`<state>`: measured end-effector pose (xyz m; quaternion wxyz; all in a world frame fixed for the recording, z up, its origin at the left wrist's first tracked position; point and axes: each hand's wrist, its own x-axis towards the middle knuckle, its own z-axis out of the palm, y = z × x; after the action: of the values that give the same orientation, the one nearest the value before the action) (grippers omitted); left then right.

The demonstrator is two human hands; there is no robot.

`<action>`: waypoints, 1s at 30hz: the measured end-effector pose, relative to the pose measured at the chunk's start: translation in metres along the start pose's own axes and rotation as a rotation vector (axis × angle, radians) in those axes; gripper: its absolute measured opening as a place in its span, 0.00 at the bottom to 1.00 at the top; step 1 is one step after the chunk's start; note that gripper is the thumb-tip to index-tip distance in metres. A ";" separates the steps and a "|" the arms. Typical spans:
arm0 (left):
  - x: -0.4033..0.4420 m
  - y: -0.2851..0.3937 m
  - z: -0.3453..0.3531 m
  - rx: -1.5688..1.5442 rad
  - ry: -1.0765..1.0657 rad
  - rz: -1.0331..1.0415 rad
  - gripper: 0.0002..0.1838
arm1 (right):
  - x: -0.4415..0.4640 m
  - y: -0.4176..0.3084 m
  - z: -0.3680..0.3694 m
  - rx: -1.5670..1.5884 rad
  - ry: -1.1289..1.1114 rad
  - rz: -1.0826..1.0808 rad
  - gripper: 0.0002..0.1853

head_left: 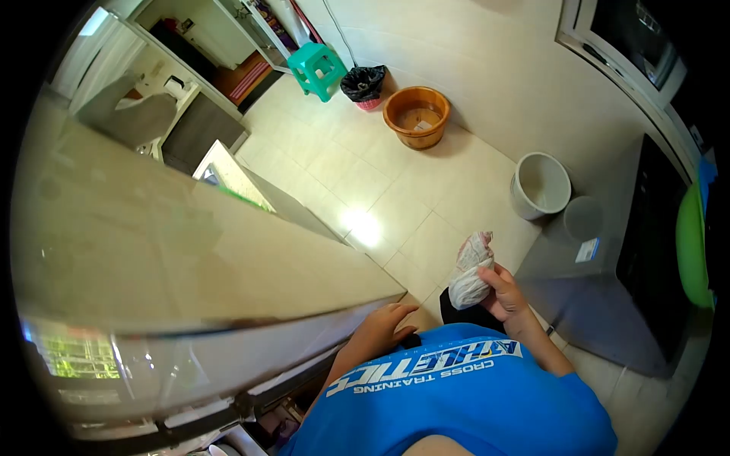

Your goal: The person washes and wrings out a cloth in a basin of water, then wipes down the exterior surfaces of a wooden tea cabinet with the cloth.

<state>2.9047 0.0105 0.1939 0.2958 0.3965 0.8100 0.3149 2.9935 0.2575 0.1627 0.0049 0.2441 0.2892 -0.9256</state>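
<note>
Gripping the bunched cloth (469, 283) in the right hand (506, 298), up above the tiled floor (418, 190), with the left hand (380, 325) empty and loosely open: likely light, soft, unbreakable, best held round the thick folds.

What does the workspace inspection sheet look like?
Surface: pale tiled floor, bright glare patch
Job's things: bunched whitish cloth with reddish marks at its upper end
Clutter: green stool, black-lined bin, wooden tub, pale bucket
Grippers: bare hands; right hand grips the cloth, left hand holds nothing visible
Cables: apparent thin cord on the wall above the bin; ends unclear
Surroundings: window upper right, doorway upper left, grey cabinet-like unit at right
</note>
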 end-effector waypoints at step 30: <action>0.239 -0.203 -0.304 -0.084 0.605 -0.702 0.19 | 0.501 -0.200 0.160 -0.353 -0.057 0.131 0.23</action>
<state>2.4686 0.0258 0.1781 0.1505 -0.0235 0.9317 0.3297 2.4503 0.4043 0.1562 0.1162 0.2313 0.4302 -0.8648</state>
